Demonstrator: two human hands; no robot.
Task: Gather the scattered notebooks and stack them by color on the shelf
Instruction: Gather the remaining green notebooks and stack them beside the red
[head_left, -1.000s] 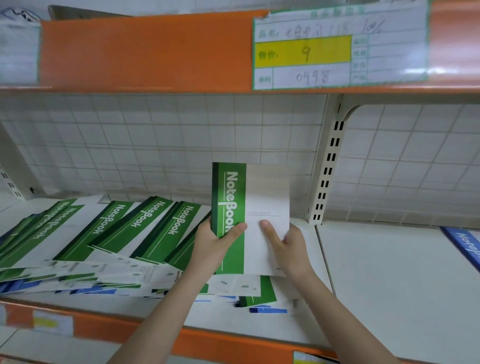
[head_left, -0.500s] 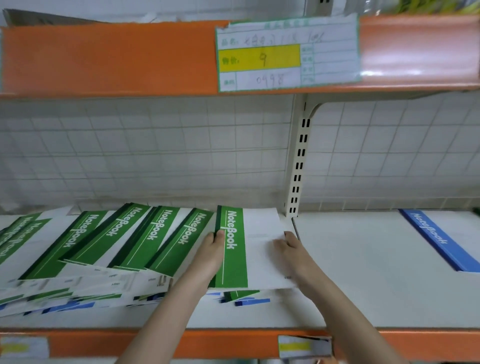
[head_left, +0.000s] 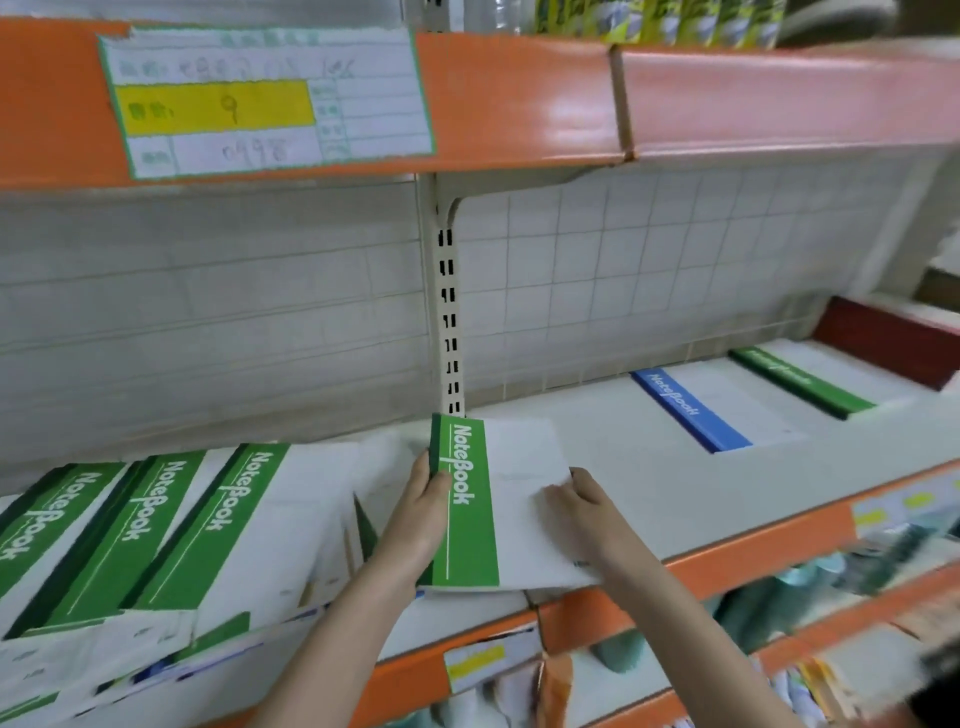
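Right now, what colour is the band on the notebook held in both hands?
Green, with white "NoteBook" lettering, on the held notebook; the rest of its cover is white. The head view shows it best.

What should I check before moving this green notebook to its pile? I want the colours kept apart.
1. Left hand grips the green notebook at its spine: ok.
2. Right hand holds its right edge: ok.
3. Green pile on the shelf further right, top clear: ok.
4. Blue notebook lies between, separate from the green pile: ok.
5. Only one notebook in the hands: cannot tell.
6. Fanned notebooks on the left sorted by colour: not ok, blue edges show beneath the green ones.
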